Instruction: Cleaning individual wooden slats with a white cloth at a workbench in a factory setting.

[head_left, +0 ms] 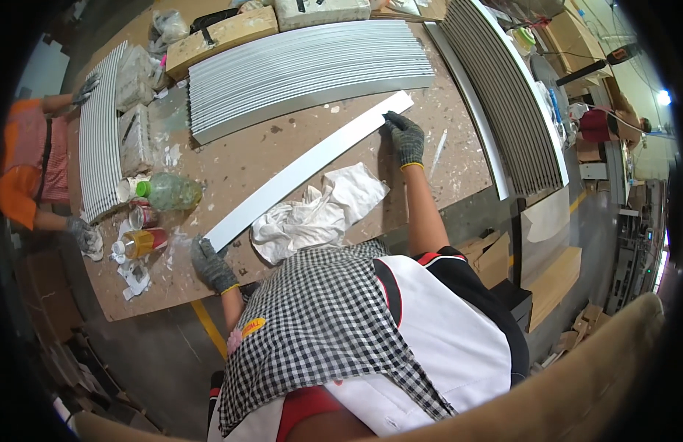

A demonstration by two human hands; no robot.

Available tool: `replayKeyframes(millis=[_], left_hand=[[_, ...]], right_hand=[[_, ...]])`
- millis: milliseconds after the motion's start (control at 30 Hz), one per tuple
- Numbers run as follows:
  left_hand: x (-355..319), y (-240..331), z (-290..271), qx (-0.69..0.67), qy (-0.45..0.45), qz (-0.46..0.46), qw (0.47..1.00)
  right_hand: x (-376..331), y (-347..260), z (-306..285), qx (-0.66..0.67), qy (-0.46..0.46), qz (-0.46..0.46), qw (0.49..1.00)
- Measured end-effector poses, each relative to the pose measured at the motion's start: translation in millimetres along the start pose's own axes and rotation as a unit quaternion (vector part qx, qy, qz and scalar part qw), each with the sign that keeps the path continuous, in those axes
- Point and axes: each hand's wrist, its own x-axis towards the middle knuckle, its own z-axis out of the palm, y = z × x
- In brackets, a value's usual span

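Observation:
A long, flat white strip (305,171) lies slantwise before me, its far end up to the right. My left hand (211,267), in a dark grey knit glove, grips the strip's near left end. At the far right end, my right hand (405,140), gloved alike, is closed on the strip's edge; its fingers partly hide each other. A crumpled white cloth (319,210) rests on the table just below the strip, between my hands. Beyond the strip stands a wide stack of similar silvery-white strips (305,70).
Another row of strips (503,96) runs along the table's right side. Left of the cloth stand a green-capped bottle (172,191), a can (142,216) and a bottle of amber liquid (142,243). A co-worker in orange (32,162) handles strips (102,140) at the far left.

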Motion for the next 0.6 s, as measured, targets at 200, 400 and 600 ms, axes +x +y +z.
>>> replayKeyframes(millis=[200,400,600], left_hand=[[2.8,-3.0,0.5,-0.005,0.000,0.006,1.000],[2.6,-6.6,-1.7,-0.009,0.008,0.011,1.000],[2.5,-6.3,-1.5,-0.005,0.002,0.010,1.000]], right_hand=[[3.2,4.0,4.9,-0.001,0.034,-0.021,0.999],[12.3,-9.8,-7.2,-0.081,0.109,0.008,0.991],[33.3,12.7,-14.5,-0.182,0.077,-0.051,0.979]])
